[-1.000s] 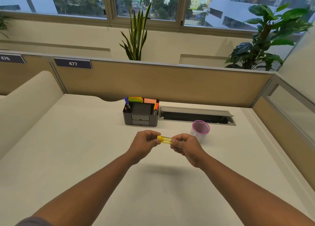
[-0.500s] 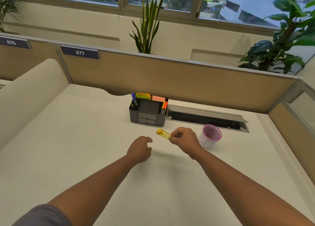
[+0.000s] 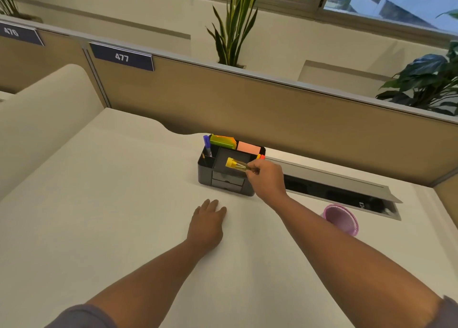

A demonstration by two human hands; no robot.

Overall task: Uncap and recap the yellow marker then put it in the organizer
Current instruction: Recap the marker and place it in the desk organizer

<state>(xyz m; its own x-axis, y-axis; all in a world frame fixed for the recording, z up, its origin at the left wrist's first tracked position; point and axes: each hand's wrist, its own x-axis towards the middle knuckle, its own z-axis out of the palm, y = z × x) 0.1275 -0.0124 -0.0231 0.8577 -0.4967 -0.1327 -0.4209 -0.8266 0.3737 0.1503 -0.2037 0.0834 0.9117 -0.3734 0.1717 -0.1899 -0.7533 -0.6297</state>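
Note:
The yellow marker, cap on, is held by one end in my right hand. It points left and hangs over the middle compartment of the black desk organizer. The organizer stands at the back of the white desk and holds a purple pen, orange and red markers and coloured sticky notes. My left hand lies flat on the desk in front of the organizer, palm down, fingers a little apart, holding nothing.
A pink-rimmed cup stands right of my right forearm. Behind it an open cable tray runs along the desk's back. A tan partition walls off the rear, with plants beyond it.
My left hand let go of the marker and dropped flat onto the desk. My right hand carried the marker forward from mid-desk to above the organizer.

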